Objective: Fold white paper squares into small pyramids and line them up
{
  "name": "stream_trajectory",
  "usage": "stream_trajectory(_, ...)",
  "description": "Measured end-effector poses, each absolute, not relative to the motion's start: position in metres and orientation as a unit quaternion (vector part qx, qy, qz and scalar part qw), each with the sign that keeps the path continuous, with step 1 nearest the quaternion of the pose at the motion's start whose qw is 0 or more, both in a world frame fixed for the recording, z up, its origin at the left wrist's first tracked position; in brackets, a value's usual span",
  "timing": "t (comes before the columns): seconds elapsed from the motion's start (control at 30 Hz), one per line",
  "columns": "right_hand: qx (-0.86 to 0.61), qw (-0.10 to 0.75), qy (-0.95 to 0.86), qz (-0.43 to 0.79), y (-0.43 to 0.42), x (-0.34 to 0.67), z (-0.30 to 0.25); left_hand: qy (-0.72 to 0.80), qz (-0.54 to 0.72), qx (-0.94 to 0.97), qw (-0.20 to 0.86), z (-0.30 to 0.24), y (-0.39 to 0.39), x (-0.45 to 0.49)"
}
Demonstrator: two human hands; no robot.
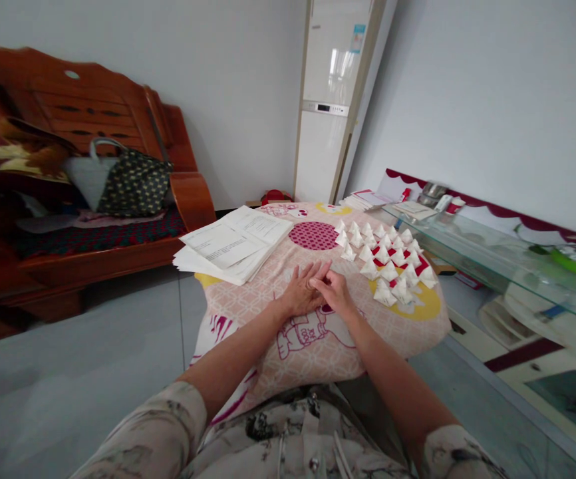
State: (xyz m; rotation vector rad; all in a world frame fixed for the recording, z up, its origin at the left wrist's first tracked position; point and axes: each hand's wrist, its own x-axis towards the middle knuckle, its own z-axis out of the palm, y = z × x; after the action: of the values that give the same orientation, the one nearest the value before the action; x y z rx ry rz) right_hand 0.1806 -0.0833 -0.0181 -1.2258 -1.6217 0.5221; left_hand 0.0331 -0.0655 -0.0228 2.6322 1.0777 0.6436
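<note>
Over the middle of the cloth-covered table, my left hand (298, 293) lies flat, palm down, its fingers stretched out. My right hand (336, 290) meets it from the right, with thumb and fingers drawn together over the left fingers. What the right fingers pinch, if anything, is too small to make out. Left of the hands is a stack of printed paper sheets (238, 243), its top sheets askew. Several white folded paper pyramids (388, 271) stand in rows to the right, some over a red patch.
The table's patterned cloth (288, 372) hangs over the near edge. A glass-topped cabinet (487, 263) with cups and cans runs along the right. A wooden bench (93, 256) holds a dotted bag (136, 183) at the left. A tall white air conditioner (322, 146) stands behind.
</note>
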Motion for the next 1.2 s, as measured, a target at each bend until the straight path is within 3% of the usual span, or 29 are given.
stream_trajectory(0.3, -0.497, 0.492, -0.703, 0.124, -0.088, 0.177, -0.019, 0.362, 0.221, 0.898, 0.118, -0.023, -0.067, 0.034)
stream_trajectory(0.5, -0.507, 0.479, -0.697, 0.168, -0.089, 0.183, -0.020, 0.351, 0.216, 0.899, 0.149, -0.024, -0.067, 0.034)
stream_trajectory(0.7, -0.510, 0.473, -0.714, 0.081, -0.089, 0.176, -0.021, 0.347, 0.222, 0.902, 0.131, -0.027, -0.066, 0.037)
stream_trajectory(0.93, -0.510, 0.469, -0.706, 0.147, -0.084, 0.204, -0.021, 0.314, 0.236, 0.906, 0.159, -0.022, -0.060, 0.023)
stream_trajectory(1.2, -0.507, 0.372, -0.768, 0.122, -0.080, 0.218, -0.035, 0.388, 0.205, 0.892, 0.112, -0.012, -0.069, 0.018)
